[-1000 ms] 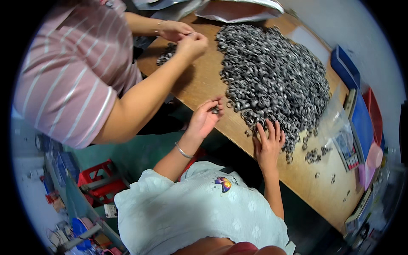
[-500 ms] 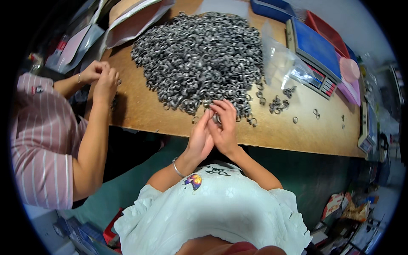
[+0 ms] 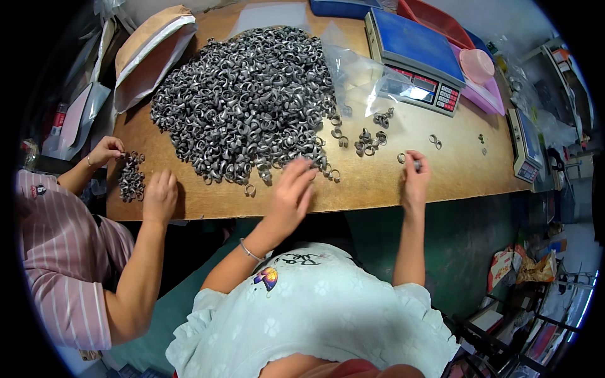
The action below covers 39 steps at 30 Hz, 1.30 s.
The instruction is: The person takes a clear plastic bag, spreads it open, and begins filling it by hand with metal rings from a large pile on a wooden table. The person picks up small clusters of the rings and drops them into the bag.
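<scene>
A large heap of grey metal rings (image 3: 239,107) covers the middle of the wooden table. At the heap's near right edge is my left hand (image 3: 288,198), its fingers stretched out and slightly blurred, over the outermost rings. My right hand (image 3: 416,179) is farther right, above the table's near edge, pinching a grey metal ring (image 3: 417,165) between thumb and fingers. Right beside those fingertips lies a loose ring (image 3: 401,158). Small clusters of rings (image 3: 367,143) sit between the heap and my right hand, and a pair of rings (image 3: 435,142) lies beyond it.
A blue-topped scale (image 3: 416,47) stands at the back right, with a clear plastic bag (image 3: 353,75) before it. Red (image 3: 435,22) and pink (image 3: 485,97) trays are behind. At left, a co-worker's hands (image 3: 161,195) flank a small ring pile (image 3: 131,179). A second scale (image 3: 526,148) is far right.
My hands, together at the heap's edge before, have parted. The right one has moved right with a ring; the left has shifted slightly left. The view has shifted, and the co-worker's hands have separated.
</scene>
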{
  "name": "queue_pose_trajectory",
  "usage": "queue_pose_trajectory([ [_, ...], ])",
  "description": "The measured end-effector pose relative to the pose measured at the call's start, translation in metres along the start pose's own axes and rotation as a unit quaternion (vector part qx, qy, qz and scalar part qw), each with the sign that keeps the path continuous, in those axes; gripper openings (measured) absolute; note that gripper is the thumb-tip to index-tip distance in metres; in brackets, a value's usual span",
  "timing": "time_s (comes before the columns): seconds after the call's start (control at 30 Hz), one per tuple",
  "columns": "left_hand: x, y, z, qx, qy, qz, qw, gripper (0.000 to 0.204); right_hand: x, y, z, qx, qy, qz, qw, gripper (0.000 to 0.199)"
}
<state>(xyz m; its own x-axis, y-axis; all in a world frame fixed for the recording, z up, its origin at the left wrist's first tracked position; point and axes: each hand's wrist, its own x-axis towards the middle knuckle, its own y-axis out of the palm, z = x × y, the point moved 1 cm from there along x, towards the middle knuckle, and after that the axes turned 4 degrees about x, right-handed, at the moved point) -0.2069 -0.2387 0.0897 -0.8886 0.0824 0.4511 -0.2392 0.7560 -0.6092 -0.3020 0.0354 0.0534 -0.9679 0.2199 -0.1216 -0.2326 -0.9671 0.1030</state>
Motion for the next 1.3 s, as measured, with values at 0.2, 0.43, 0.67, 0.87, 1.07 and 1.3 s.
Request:
queue_pose_trajectory([
  [0.2, 0.009, 0.005, 0.016, 0.192, -0.025, 0.088, 0.977, 0.056, 0.029, -0.050, 0.004, -0.576, -0.298, -0.076, 0.757, 0.021],
  [0.43, 0.012, 0.011, 0.018, 0.191, -0.039, 0.078, 0.978, 0.067, 0.014, -0.025, 0.022, -0.542, -0.388, -0.012, 0.745, 0.029],
  [0.67, 0.019, 0.023, 0.018, 0.231, -0.043, 0.068, 0.970, 0.045, 0.009, -0.016, 0.005, -0.506, -0.393, 0.048, 0.766, 0.007],
  [0.87, 0.017, 0.025, 0.019, 0.222, -0.019, 0.055, 0.973, 0.039, 0.015, -0.032, 0.014, -0.506, -0.363, -0.013, 0.782, 0.013],
  [1.07, 0.018, 0.025, 0.017, 0.232, -0.022, 0.065, 0.970, 0.040, 0.086, -0.051, 0.018, -0.570, -0.300, -0.181, 0.743, 0.018],
  [1.3, 0.018, 0.022, 0.000, 0.207, -0.064, 0.051, 0.975, 0.044, 0.080, -0.076, 0.020, -0.481, -0.257, 0.109, 0.831, 0.017],
])
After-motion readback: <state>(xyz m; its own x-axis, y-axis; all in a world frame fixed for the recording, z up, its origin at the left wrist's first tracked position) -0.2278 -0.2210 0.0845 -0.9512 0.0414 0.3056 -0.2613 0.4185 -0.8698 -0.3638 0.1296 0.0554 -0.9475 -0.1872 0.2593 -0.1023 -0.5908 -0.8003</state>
